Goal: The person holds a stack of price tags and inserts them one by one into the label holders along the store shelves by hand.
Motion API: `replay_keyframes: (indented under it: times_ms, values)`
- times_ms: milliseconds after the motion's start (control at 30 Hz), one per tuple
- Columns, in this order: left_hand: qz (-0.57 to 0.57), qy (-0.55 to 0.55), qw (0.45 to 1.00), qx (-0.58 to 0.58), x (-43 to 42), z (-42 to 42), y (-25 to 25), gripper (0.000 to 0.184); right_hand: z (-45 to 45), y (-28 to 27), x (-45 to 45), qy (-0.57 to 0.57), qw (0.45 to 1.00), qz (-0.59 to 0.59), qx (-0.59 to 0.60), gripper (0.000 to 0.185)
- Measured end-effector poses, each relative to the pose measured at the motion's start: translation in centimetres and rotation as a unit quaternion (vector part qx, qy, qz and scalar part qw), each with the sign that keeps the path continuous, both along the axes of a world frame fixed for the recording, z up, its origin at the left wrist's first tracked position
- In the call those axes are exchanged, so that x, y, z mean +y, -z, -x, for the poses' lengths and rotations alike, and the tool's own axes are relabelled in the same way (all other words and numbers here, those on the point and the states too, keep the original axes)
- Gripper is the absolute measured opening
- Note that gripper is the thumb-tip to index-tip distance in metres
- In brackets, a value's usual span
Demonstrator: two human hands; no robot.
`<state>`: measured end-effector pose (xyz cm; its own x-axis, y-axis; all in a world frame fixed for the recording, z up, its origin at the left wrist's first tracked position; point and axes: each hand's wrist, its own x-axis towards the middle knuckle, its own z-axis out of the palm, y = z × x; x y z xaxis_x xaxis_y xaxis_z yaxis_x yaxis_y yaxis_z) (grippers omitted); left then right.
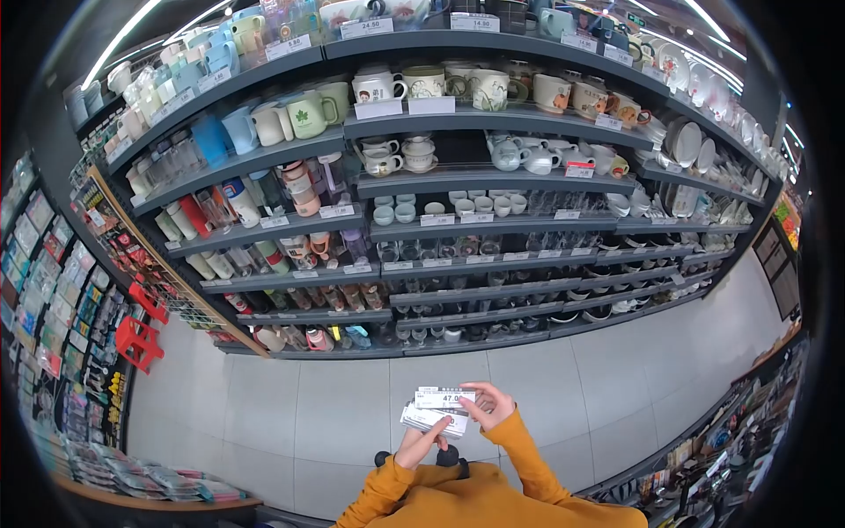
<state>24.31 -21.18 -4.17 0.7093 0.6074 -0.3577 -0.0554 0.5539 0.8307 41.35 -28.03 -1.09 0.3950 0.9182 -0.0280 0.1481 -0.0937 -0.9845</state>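
Note:
My left hand (421, 446) grips a stack of white price tags (434, 421), with the thumb lying across the top. Just above it, my right hand (489, 407) pinches another price tag (440, 399) by its right end; "47.0" is legible on it, and more tag edges show behind. The two lots of tags overlap or lie very close together; whether they touch I cannot tell. Both hands are in front of my body, over the tiled floor.
Ahead stand long grey shelves (493, 297) of mugs, teapots, cups and glasses, with price tags along their edges. Red stools (139, 341) stand on the left beside a rack of packaged goods (55, 290). Pale floor tiles (339, 396) lie between me and the shelves.

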Motion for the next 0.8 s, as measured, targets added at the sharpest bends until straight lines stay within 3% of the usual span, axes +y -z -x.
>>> replay_keyframes:
  times_ms: [800]
  values:
    - [0.063, -0.057, 0.996, 0.009, -0.2, 0.5, 1.4, 0.035, -0.8, -1.9, 4.4, -0.021, 0.986, -0.082, 0.147, 0.032]
